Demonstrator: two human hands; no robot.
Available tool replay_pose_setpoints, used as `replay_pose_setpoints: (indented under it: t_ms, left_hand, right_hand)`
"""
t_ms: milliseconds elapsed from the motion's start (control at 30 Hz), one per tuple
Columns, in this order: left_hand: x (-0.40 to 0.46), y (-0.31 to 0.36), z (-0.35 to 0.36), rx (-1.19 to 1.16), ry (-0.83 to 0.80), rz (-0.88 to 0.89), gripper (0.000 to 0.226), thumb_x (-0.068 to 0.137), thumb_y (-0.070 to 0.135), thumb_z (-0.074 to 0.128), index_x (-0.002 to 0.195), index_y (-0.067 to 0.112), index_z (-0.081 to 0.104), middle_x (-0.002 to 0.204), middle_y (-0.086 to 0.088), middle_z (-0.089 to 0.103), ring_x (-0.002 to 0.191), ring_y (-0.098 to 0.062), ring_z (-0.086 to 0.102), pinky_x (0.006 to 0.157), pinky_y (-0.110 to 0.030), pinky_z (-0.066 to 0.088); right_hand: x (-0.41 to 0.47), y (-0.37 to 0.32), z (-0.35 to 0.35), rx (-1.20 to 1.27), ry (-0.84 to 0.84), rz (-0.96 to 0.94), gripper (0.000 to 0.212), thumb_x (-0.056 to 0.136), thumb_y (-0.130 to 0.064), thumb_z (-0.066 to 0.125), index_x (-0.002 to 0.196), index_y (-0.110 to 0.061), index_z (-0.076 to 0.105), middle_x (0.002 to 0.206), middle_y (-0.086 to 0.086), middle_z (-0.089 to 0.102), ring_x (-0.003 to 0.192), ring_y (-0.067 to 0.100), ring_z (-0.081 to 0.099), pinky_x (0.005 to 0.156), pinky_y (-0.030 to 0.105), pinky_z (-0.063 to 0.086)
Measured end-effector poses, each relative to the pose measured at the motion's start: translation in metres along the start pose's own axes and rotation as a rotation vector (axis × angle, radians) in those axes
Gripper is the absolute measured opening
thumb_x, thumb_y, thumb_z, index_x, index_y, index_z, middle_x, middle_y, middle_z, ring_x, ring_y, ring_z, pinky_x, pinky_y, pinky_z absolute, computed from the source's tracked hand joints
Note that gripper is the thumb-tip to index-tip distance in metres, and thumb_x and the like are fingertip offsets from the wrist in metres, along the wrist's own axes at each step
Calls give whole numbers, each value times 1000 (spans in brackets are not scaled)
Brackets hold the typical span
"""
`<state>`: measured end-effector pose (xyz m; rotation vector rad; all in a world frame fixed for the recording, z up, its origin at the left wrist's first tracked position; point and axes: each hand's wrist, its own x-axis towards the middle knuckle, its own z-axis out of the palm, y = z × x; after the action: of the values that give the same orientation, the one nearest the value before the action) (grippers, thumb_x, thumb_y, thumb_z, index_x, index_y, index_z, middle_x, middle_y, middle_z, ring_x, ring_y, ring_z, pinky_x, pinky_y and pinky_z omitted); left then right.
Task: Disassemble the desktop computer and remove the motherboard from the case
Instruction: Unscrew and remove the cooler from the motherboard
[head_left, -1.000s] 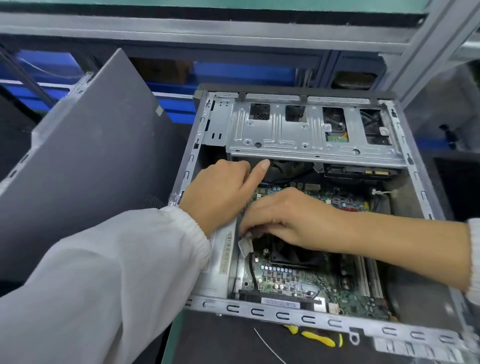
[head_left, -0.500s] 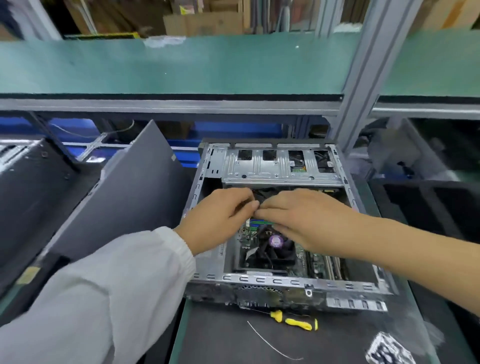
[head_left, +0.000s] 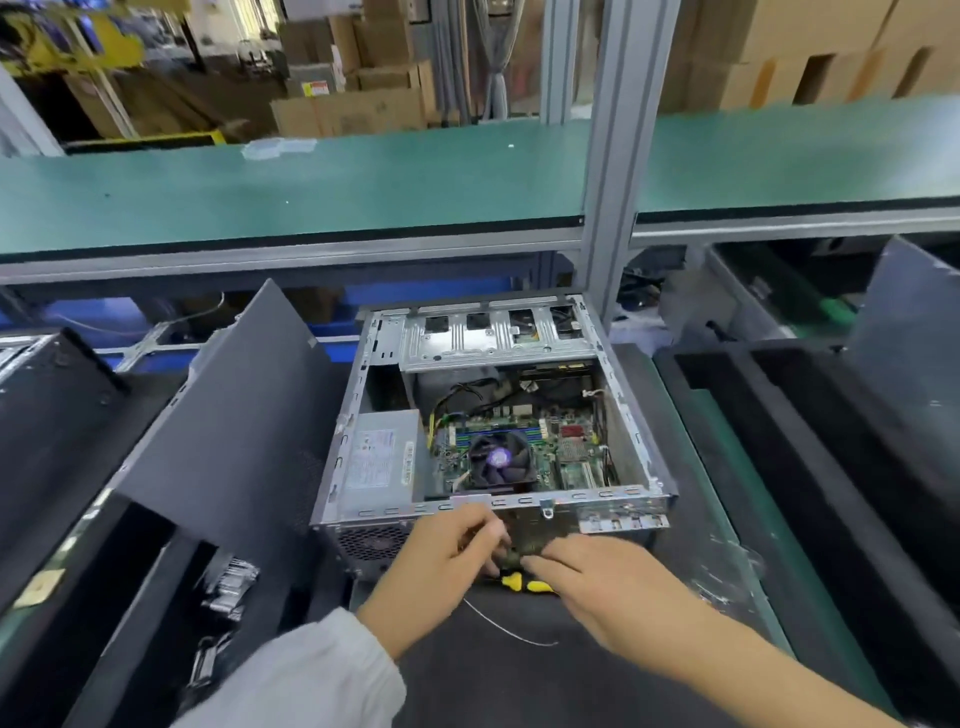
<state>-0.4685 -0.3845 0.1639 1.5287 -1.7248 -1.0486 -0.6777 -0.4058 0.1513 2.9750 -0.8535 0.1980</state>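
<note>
**Q:** Grey steel case (head_left: 545, 503), lid off, on a dark bench mat (head_left: 483, 670). Where are your hands?

**A:** Both are outside the case, low against its near wall. My left hand (head_left: 447, 553) comes in from the lower left, white sleeve (head_left: 291, 675) at the wrist, fingers curled toward the middle. My right hand (head_left: 597, 577) reaches in from the lower right on a bare forearm, fingers pointing left. The fingertips of both meet on a small dark-green part (head_left: 524, 545) between them. It is blurred, so I cannot tell what it is, nor whether each hand truly pinches it or only touches it.

**Q:** And the motherboard?

**A:** The motherboard (head_left: 566, 452) lies flat on the case floor, its black fan (head_left: 500, 460) near the middle. The silver power supply (head_left: 382, 457) fills the left side, touching the near rail, and the drive cage (head_left: 498, 338) spans the far end.

**Q:** How much room around the edges?

**A:** A dark side panel (head_left: 239, 415) leans just left of the case, with other dark cases (head_left: 52, 431) past it. A yellow-handled screwdriver (head_left: 524, 584) lies on the mat under my fingers, a thin white wire (head_left: 509, 629) near it. An upright aluminium post (head_left: 608, 208) stands behind the far right corner, under a green shelf (head_left: 291, 192).
</note>
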Motion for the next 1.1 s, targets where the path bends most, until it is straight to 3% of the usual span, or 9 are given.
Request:
replay_pose_setpoints:
  t_ms: [133,267,333,433,533,633,767,933,1100]
  left_hand:
    - [-4,-47,30,97,-42,-67,19,97,21,49,85,25,63,81,7,69,74,-7,66,77,-31,54]
    - [1,-72,48,215,-20,-49,19,97,17,49,106,19,65,101,4,67,93,-10,61,90,-21,45]
    - [3,-81,52,345,-18,2,26,96,15,48,119,16,61,116,3,61,107,-9,54,91,-5,30]
    - [4,-86,54,449,-36,63,33,94,13,46,125,16,58,122,2,57,113,-13,52,97,-11,30]
    - [4,-90,55,550,-73,85,35,95,14,45,129,17,53,126,1,51,113,-18,52,100,-24,36]
    - [1,-93,54,655,-125,99,37,96,20,46,134,22,48,131,4,48,117,-17,50,101,-27,37]
    - [-7,-75,37,685,-84,174,33,96,35,49,128,28,53,119,7,56,114,-11,46,95,-27,40]
    - [-16,-13,1,484,221,492,14,86,38,60,94,28,66,78,12,59,77,-6,51,65,-24,45]
    - [17,41,-37,251,387,462,11,85,22,69,96,23,70,83,17,64,77,-1,55,67,-13,38]
  right_hand:
    - [-10,-7,44,3,-207,84,40,56,-22,80,94,-27,68,81,-12,63,70,11,61,55,22,48]
    - [-2,-3,74,-11,-258,164,42,86,-4,48,126,-15,48,116,3,54,107,27,49,89,36,40]
    - [3,-3,82,-48,-296,228,41,87,-4,46,126,-14,46,118,6,51,109,28,48,90,37,37]
    - [11,-8,83,-86,-338,299,32,87,-5,48,118,-10,51,116,10,52,107,32,50,87,39,39]
    - [18,-17,75,-150,-294,302,25,55,-21,83,76,-16,69,80,5,64,73,22,63,62,26,50]
    - [18,-23,68,-180,-224,312,35,27,-27,90,47,-18,62,51,0,57,51,13,59,47,18,45]
    - [18,-23,24,-237,-110,206,34,31,-31,88,49,-20,61,47,-4,57,53,11,58,48,16,43]
    - [28,-13,-65,-75,159,124,10,77,-25,75,77,-22,66,75,-11,61,68,15,58,62,22,41]
    - [63,18,-130,506,381,264,17,90,-28,62,105,-20,61,85,-13,62,75,4,57,69,19,46]
